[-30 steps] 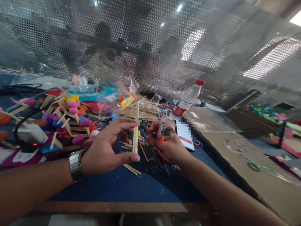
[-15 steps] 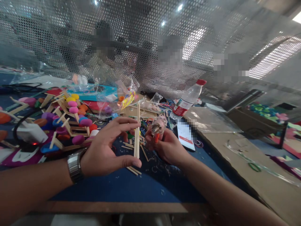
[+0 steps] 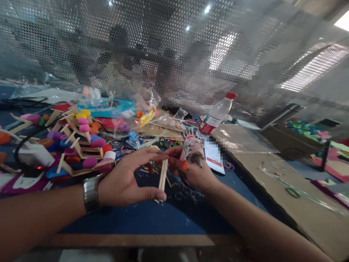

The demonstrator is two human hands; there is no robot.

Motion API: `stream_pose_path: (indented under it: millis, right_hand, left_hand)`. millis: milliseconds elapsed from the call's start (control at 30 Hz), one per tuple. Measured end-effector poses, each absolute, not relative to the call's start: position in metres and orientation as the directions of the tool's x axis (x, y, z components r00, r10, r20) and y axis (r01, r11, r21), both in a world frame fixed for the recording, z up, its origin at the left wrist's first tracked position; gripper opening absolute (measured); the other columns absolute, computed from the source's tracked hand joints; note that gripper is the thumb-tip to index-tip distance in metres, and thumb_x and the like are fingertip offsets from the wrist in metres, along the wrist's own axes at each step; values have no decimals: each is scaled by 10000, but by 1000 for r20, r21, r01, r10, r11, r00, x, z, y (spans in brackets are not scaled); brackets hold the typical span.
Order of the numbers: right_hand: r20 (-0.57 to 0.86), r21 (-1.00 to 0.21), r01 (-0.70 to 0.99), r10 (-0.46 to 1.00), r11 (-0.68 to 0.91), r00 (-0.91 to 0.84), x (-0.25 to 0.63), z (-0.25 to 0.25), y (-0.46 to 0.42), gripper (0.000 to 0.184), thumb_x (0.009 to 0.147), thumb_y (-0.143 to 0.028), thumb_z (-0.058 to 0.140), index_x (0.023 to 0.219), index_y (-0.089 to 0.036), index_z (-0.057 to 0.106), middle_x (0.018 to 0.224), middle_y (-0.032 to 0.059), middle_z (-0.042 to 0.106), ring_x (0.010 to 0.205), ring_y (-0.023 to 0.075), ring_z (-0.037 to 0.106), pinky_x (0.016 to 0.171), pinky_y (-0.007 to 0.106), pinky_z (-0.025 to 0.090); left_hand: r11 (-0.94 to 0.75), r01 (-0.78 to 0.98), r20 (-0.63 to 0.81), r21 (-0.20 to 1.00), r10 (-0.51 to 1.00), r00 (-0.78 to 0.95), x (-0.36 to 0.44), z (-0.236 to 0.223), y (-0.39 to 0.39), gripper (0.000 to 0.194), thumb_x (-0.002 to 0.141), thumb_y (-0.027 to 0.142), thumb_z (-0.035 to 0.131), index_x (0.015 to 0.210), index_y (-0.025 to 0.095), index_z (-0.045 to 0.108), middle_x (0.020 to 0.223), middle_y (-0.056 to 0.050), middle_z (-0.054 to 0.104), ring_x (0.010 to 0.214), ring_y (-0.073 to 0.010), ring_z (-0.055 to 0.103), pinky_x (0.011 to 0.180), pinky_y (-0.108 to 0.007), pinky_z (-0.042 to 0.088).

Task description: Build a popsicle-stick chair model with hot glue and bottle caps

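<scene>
Above the blue bench [image 3: 128, 222], the left hand [image 3: 125, 178] is curving half open, holding wooden sticks [image 3: 163, 176] between thumb and fingers; the right hand [image 3: 197, 173] is tightly gripping a pinkish tool [image 3: 193, 147] just beside them. Pale scraps [image 3: 188, 194] are littering the bench, a red-capped bottle [image 3: 215, 116] is standing near a phone [image 3: 214, 156], and a perforated screen [image 3: 163, 22] is rising behind.

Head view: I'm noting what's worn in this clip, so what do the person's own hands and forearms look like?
The left hand and right hand are ungloved. A shiny silver segmented wristband circles the left wrist; no dial shows. The left forearm and right forearm show no sleeves.
</scene>
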State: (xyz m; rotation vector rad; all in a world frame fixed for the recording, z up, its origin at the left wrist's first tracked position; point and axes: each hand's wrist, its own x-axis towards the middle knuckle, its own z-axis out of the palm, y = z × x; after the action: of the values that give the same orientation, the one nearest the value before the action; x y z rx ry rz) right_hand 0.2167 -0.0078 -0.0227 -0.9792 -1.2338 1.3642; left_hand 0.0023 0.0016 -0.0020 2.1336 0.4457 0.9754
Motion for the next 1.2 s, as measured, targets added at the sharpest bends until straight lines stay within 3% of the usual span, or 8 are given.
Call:
stream_pose_path:
  millis: [300, 467, 600, 767, 967, 1200]
  right_hand:
    - [49, -988, -149, 996, 38, -71, 218, -18, -8, 305, 605, -354, 895, 761, -198, 684, 582, -39, 600, 459, 96, 522, 417, 226, 367]
    - [78, -981, -181, 994, 63, -78, 219, -19, -7, 268, 651, -358, 865, 781, -201, 692, 567, -47, 585, 439, 88, 495, 423, 236, 381]
    - [92, -982, -175, 993, 77, -80, 221, -18, -6, 234, 661, -328, 855, 771, -199, 694, 580, -44, 589, 430, 82, 492, 417, 232, 374]
    - [89, -989, -127, 991, 76, -99, 222, -18, -6, 242, 633, -321, 867, 751, -190, 701, 650, -30, 634, 430, 72, 485, 419, 238, 386]
    - [103, -983, -158, 994, 97, -34, 221, -16, -6, 273, 648, -354, 856, 775, -194, 675, 469, -73, 528, 393, 88, 458, 424, 249, 377]
    - [148, -965, -219, 989, 143, -5, 219, -14, -4, 348, 588, -352, 906, 771, -202, 651, 638, -38, 623, 434, 75, 460, 416, 247, 371]
  left_hand:
    - [-645, 32, 502, 764, 624, 598, 1, -2, 3, 601, 764, 370, 821, 1304, 250, 587, 1398, -150, 505, 1269, -324, 529, 876, -374, 575]
    - [-684, 79, 497, 725, 600, 627, 1, -1, 3, 594, 764, 384, 819, 1292, 247, 586, 1319, -132, 589, 1215, -307, 573, 898, -398, 567]
    - [-677, 80, 494, 731, 607, 623, 1, -2, 3, 603, 762, 395, 818, 1297, 246, 583, 1366, -135, 562, 1258, -312, 546, 887, -385, 569]
    - [-704, 144, 462, 696, 592, 660, 0, -1, 2, 612, 762, 432, 809, 1288, 218, 580, 1312, -130, 601, 1232, -317, 558, 1048, -481, 476]
    - [-719, 221, 428, 659, 600, 676, 0, -2, 2, 606, 774, 490, 779, 1287, 236, 579, 1297, -118, 627, 1234, -320, 573, 1074, -501, 449]
    - [-714, 191, 354, 674, 538, 765, 1, -2, 1, 609, 745, 466, 811, 1261, 223, 598, 1269, -128, 654, 1188, -310, 622, 1006, -469, 514]
